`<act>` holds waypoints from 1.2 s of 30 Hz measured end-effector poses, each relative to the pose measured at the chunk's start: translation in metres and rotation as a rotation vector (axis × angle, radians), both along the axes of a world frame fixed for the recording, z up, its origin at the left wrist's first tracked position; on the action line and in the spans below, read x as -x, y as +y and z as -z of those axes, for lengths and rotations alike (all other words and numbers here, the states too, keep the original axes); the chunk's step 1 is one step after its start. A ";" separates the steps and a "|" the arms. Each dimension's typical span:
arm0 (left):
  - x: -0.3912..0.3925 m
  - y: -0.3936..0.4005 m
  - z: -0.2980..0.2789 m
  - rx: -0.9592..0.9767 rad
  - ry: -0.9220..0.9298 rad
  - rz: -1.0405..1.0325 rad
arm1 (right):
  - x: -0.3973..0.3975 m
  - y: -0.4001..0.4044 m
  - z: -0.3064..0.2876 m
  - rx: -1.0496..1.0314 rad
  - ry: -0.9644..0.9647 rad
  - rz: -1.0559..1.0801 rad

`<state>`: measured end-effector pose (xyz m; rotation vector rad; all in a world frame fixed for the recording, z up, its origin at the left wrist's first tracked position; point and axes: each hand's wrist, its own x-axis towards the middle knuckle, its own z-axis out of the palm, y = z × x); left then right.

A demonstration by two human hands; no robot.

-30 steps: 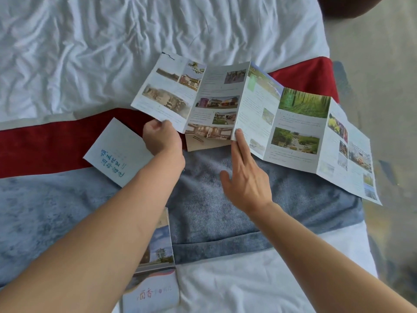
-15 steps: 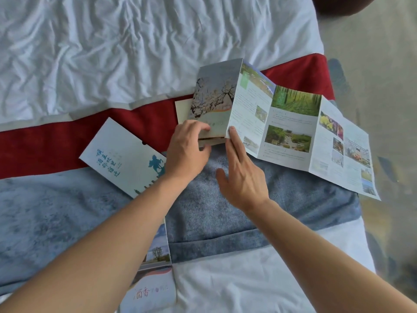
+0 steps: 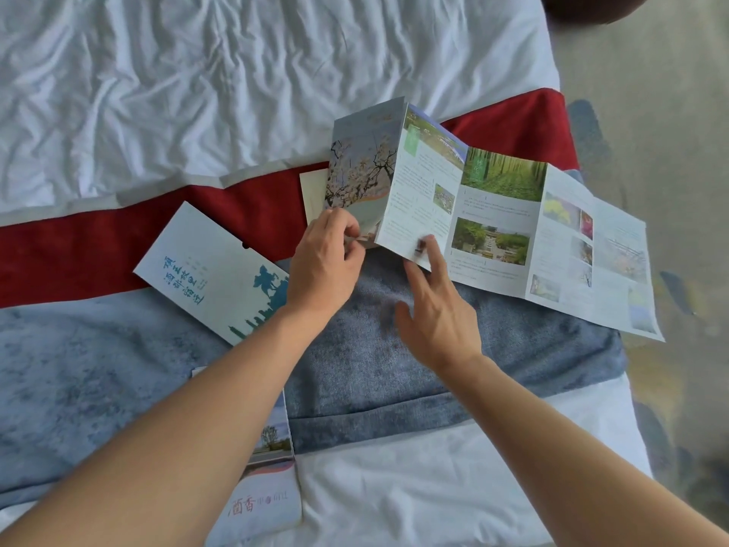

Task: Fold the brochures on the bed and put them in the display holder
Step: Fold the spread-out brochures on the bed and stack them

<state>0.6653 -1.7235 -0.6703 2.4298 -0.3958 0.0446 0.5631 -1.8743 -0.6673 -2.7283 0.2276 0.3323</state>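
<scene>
A long accordion brochure (image 3: pixel 497 215) lies across the red band and blue towel, its left panels folded over so a blossom-tree cover faces up. My left hand (image 3: pixel 327 262) pinches the bottom corner of those folded panels. My right hand (image 3: pixel 434 309) is spread open, with its fingertips pressing the lower edge of the panel beside the fold. A pale folded brochure with blue lettering (image 3: pixel 213 270) lies to the left. Another folded brochure (image 3: pixel 268 491) sits near the bottom, partly under my left arm. No display holder is in sight.
The bed has a crumpled white sheet (image 3: pixel 197 80), a red band (image 3: pixel 79 254) and a blue towel (image 3: pixel 394 373) across it. The bed's right edge drops to patterned carpet (image 3: pixel 670 191); the open brochure's right end overhangs that edge.
My left hand folded the leftmost panels over to the right, hiding the inner pages and showing the blossom cover, then slid to its bottom corner. My right hand shifted right along the lower edge.
</scene>
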 end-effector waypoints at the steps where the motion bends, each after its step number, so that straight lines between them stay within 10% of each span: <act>1: 0.000 0.000 0.001 0.007 0.003 -0.010 | 0.003 -0.003 0.002 0.023 0.021 0.026; 17: 0.026 -0.072 -0.023 0.193 -0.031 0.061 | 0.023 -0.020 -0.005 -0.092 -0.004 0.085; 36: 0.080 -0.161 0.007 -0.153 0.008 0.427 | 0.083 -0.169 0.009 0.081 -0.134 0.540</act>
